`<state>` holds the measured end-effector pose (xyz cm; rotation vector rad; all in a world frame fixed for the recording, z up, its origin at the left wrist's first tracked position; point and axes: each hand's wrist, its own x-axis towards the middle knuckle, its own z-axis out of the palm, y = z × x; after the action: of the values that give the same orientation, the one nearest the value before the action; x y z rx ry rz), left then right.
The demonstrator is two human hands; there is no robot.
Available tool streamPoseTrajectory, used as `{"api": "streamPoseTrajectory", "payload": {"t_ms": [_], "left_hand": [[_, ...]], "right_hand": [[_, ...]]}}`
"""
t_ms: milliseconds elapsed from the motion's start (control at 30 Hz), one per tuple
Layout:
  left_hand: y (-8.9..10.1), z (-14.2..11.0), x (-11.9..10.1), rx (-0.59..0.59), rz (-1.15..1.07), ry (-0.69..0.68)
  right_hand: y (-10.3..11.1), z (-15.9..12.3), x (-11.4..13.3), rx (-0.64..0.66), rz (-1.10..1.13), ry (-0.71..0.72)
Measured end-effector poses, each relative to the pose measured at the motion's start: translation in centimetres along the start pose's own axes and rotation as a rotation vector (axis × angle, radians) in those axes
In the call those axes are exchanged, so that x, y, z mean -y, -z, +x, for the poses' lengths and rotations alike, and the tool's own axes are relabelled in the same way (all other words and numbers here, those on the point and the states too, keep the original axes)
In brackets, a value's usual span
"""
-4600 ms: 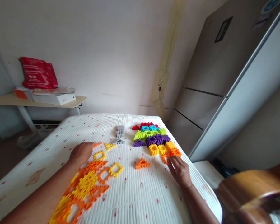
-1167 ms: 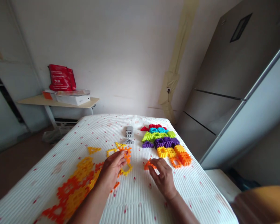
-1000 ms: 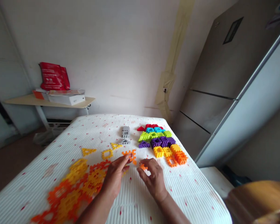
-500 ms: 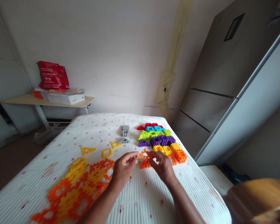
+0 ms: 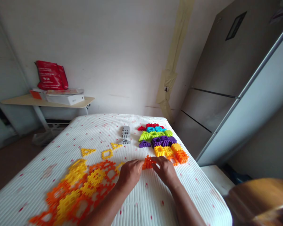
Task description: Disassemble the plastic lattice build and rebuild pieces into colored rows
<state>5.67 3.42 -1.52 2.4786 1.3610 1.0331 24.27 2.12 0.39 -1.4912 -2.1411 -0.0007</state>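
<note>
Around orange pieces, left hand and right hand curl.

You have vivid orange triangular pieces before you, orange frames mixed with golden-yellow pieces to your left, plain grey blocks further on, and to your right red blocks, turquoise blocks, lime-green blocks, purple blocks, yellow blocks and orange blocks. Your white ribbed cover is flecked with small red spots and a few faint brownish blotches. Beyond it you see an off-white wall with a beige tape strip, a silver-grey refrigerator bearing a dark label, and a red bag with white lettering above a pale wood-toned tabletop.
</note>
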Motion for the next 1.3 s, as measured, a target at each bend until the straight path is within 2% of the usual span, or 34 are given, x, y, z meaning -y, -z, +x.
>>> {"api": "streamPoseTrajectory", "payload": {"t_ms": [333, 800, 967, 1033, 1133, 1200, 1300], "left_hand": [[0.1, -0.2, -0.1, 0.030, 0.150, -0.059], [-0.6, -0.4, 0.5, 0.013, 0.182, -0.067], [-0.6, -0.4, 0.5, 0.037, 0.198, -0.039], [0.1, -0.4, 0.5, 0.049, 0.212, 0.001], [2.4, -0.3, 1.4, 0.058, 0.251, 0.108], [4.5, -0.4, 2.8, 0.056, 0.293, 0.207], [7.1, -0.7, 5.2, 0.084, 0.357, 0.362]], "right_hand": [[-0.8, -0.1, -0.2, 0.007, -0.057, 0.012], [-0.6, 0.0, 0.1, 0.030, -0.074, 0.010], [-0.6, -0.1, -0.1, -0.018, -0.043, 0.064], [-0.5, -0.1, -0.2, -0.086, -0.021, 0.113], [-0.4, -0.1, -0.5, -0.242, 0.008, 0.174], [-0.3, -0.1, -0.6, -0.326, 0.018, 0.197], [-0.2, 0.0, -0.3, -0.355, 0.027, 0.203]]}}
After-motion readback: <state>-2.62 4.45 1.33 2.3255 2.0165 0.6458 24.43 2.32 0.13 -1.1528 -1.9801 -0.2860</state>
